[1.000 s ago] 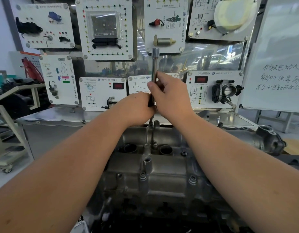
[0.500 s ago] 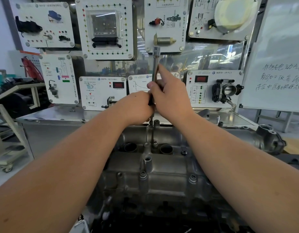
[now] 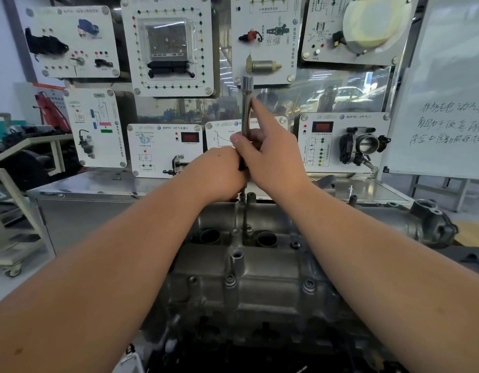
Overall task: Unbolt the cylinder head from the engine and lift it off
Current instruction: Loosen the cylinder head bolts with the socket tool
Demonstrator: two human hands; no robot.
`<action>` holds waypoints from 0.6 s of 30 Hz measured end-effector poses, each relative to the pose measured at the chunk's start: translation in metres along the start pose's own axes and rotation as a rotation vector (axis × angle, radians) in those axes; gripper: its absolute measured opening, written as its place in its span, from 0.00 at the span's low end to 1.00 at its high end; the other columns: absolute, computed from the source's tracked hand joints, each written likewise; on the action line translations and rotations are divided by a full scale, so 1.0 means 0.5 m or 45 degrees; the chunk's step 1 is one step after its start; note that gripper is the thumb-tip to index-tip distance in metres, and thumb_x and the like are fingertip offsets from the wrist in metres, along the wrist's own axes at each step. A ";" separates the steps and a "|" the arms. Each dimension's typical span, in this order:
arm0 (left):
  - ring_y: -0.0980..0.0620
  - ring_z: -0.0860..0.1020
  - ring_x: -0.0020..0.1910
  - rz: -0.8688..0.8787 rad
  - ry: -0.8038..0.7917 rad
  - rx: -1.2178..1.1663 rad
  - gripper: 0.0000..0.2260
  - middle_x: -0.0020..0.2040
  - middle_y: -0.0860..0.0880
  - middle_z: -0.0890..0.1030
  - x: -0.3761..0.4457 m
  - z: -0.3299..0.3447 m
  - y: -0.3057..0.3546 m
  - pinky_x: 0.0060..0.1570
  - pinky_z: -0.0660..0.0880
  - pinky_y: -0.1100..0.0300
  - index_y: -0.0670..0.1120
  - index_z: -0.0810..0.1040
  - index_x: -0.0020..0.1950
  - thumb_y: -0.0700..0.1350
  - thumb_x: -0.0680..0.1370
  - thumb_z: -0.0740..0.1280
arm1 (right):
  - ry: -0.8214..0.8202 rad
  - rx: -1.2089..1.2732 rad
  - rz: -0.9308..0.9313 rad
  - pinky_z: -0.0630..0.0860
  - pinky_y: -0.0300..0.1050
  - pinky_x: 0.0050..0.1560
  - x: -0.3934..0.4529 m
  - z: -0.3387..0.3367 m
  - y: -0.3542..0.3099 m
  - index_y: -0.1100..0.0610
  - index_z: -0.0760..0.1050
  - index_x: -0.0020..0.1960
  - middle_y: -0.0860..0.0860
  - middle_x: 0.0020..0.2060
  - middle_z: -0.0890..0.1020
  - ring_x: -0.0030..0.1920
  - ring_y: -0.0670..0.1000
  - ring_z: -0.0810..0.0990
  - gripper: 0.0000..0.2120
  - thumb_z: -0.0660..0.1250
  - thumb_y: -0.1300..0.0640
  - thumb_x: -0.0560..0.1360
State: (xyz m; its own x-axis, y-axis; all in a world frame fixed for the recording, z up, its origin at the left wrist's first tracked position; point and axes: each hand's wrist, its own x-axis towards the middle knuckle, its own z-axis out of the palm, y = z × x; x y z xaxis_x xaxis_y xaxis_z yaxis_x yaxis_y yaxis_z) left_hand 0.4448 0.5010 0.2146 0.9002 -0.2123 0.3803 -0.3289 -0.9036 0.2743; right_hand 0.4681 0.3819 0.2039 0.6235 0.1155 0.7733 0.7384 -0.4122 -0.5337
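Since half second ago: right hand [image 3: 273,154] index finger straightens up along socket wrench [image 3: 246,103], other fingers still pinch shaft; left hand [image 3: 219,172] grip stays wrapped round lower handle. Likely regripping between turns; far-edge bolt still being loosened. Wrench upright at frame centre, long axis vertical, drive end down on cylinder head [image 3: 246,270], which lies lengthwise left-right across lower frame.

Grey cylinder head [image 3: 260,278] on engine, upright socket wrench [image 3: 246,109] at far edge

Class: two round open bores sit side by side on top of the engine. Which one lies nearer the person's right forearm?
The right-hand bore, just beside the right forearm; the other bore lies nearer the left forearm.
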 end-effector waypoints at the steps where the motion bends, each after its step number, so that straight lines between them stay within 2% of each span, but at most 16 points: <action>1: 0.43 0.83 0.45 0.003 0.004 0.001 0.09 0.45 0.41 0.84 0.000 0.001 0.001 0.51 0.80 0.44 0.42 0.79 0.47 0.43 0.81 0.61 | 0.022 -0.015 -0.003 0.77 0.40 0.53 -0.001 -0.001 -0.002 0.47 0.62 0.80 0.49 0.47 0.85 0.47 0.47 0.82 0.30 0.68 0.55 0.80; 5: 0.44 0.82 0.44 0.015 0.026 0.029 0.11 0.43 0.43 0.84 0.002 0.001 -0.001 0.47 0.79 0.49 0.49 0.74 0.38 0.45 0.81 0.61 | 0.040 -0.071 -0.003 0.75 0.35 0.46 0.007 0.000 0.003 0.50 0.65 0.79 0.51 0.41 0.83 0.44 0.48 0.81 0.28 0.66 0.58 0.81; 7: 0.45 0.81 0.43 0.018 0.025 0.027 0.10 0.43 0.43 0.83 0.002 0.001 -0.003 0.46 0.78 0.51 0.50 0.73 0.39 0.44 0.81 0.61 | 0.023 -0.053 -0.014 0.75 0.35 0.43 0.009 0.000 0.004 0.50 0.66 0.78 0.51 0.40 0.83 0.43 0.48 0.81 0.26 0.64 0.60 0.81; 10: 0.44 0.82 0.45 0.016 0.025 0.021 0.07 0.46 0.42 0.84 0.003 0.002 -0.004 0.49 0.79 0.46 0.45 0.77 0.45 0.41 0.81 0.61 | -0.003 -0.026 -0.032 0.79 0.45 0.47 0.007 -0.001 0.002 0.51 0.67 0.76 0.53 0.41 0.84 0.42 0.51 0.82 0.24 0.63 0.60 0.81; 13: 0.45 0.81 0.43 0.018 0.050 0.052 0.13 0.42 0.43 0.84 0.003 0.004 -0.002 0.43 0.77 0.53 0.52 0.72 0.36 0.43 0.80 0.62 | 0.042 -0.042 -0.011 0.79 0.44 0.52 0.003 0.000 0.000 0.51 0.70 0.74 0.50 0.47 0.84 0.46 0.50 0.82 0.23 0.68 0.56 0.80; 15: 0.47 0.81 0.41 0.016 0.057 0.059 0.14 0.40 0.45 0.83 0.004 0.004 -0.001 0.40 0.74 0.55 0.54 0.70 0.34 0.45 0.80 0.62 | 0.072 -0.090 -0.015 0.76 0.39 0.49 0.004 -0.002 -0.001 0.53 0.74 0.70 0.49 0.45 0.82 0.46 0.50 0.80 0.19 0.69 0.56 0.79; 18: 0.48 0.79 0.39 0.009 0.058 0.018 0.13 0.39 0.46 0.82 0.004 0.002 -0.003 0.40 0.74 0.56 0.53 0.71 0.35 0.44 0.80 0.62 | 0.037 -0.121 -0.002 0.70 0.35 0.38 0.008 -0.005 -0.003 0.57 0.75 0.54 0.51 0.38 0.79 0.40 0.52 0.77 0.04 0.66 0.59 0.80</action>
State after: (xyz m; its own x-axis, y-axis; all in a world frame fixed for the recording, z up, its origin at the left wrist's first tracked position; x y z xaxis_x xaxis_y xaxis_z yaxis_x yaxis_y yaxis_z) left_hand 0.4474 0.5013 0.2140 0.8840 -0.2017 0.4218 -0.3307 -0.9075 0.2591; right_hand 0.4690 0.3805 0.2088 0.6136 0.0903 0.7844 0.7107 -0.4961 -0.4988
